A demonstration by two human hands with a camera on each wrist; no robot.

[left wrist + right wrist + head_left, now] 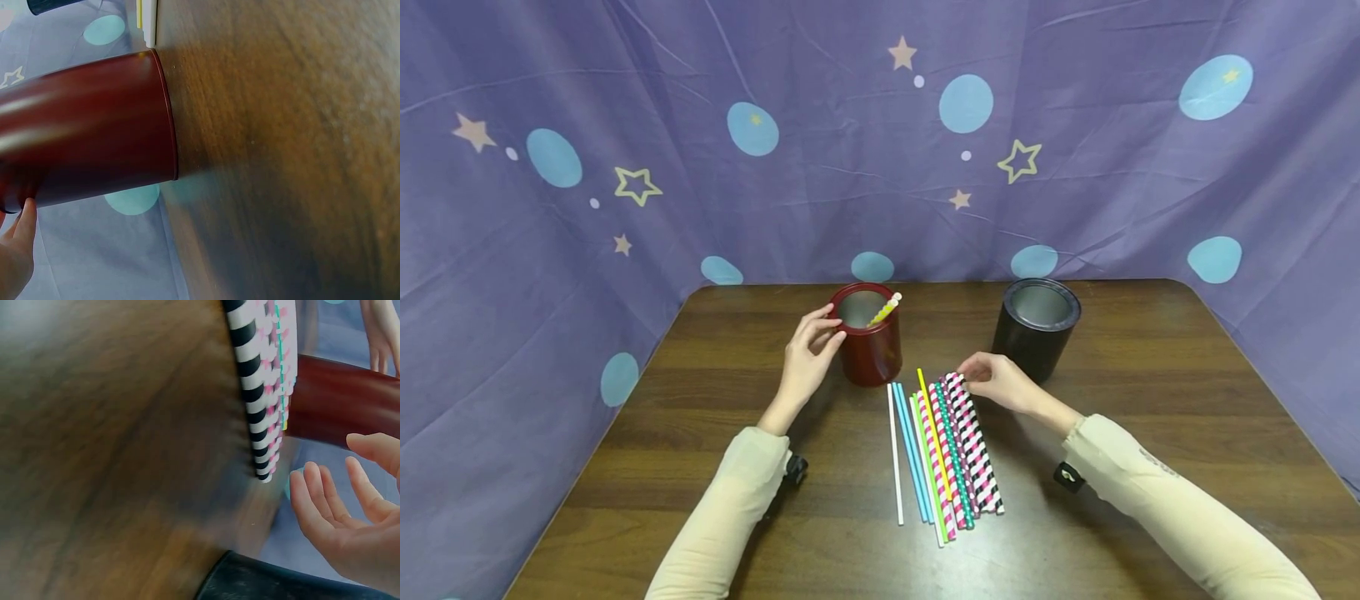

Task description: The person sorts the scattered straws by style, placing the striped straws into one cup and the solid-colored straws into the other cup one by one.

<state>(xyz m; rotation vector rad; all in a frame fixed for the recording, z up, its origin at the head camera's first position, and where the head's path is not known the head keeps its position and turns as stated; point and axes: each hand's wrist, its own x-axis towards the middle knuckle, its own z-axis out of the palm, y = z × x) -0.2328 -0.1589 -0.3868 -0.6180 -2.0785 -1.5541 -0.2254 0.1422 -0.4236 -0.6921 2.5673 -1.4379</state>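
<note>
On the left, a dark red canister [871, 354] stands upright with yellow-and-white paper straws [883, 312] leaning out over its rim. My left hand [808, 350] touches the left side of that rim with fairly straight fingers. Between the hands lie several straws in a row, pointing away from me. Black-and-white striped straws [253, 394] form the right edge, beside pink, purple and green patterned ones. My right hand [350, 519] hovers just past their far ends, fingers loosely bent and apart, with nothing between them. A yellow straw [934, 433] lies across the others.
A black canister [1033, 333] stands upright behind my right hand, its top uncovered. Thin white and blue straws [912, 450] lie at the left of the row. The wooden table [700, 400] ends against a purple patterned curtain [850, 167].
</note>
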